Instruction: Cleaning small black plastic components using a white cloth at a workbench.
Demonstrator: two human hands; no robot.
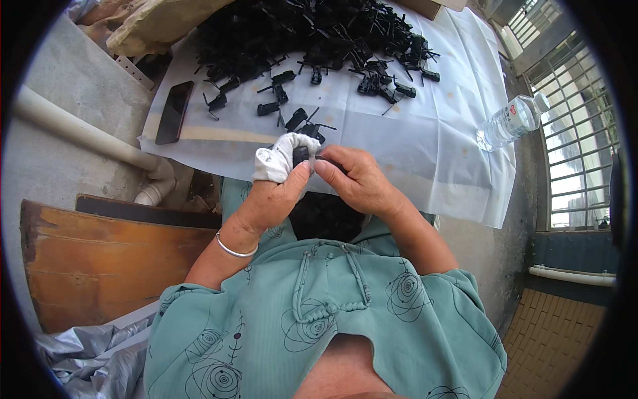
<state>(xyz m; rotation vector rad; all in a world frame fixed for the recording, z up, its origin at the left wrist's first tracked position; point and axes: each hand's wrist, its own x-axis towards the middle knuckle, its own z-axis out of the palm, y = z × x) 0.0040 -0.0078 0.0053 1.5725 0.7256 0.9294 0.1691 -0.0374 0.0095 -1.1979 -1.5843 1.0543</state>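
My left hand (269,199) has white cloth (271,164) over its fingers, and its bare thumb presses a small black plastic part (301,156) against the cloth. Close beside it, my right hand (359,178) is closed, thumb against bent fingers, around something dark that the fingers mostly hide. Both hands meet over the near edge of the table. Just beyond them lie a few loose black plastic parts (296,119) with thin prongs. Farther back spreads a large heap of similar black parts (299,40).
White sheeting (425,159) covers the table. A dark phone (175,113) lies at its left; a clear water bottle (508,123) stands at its right edge. Below my hands something black (325,218) sits at my lap. A wooden board (113,259) and a pipe (80,130) are at left.
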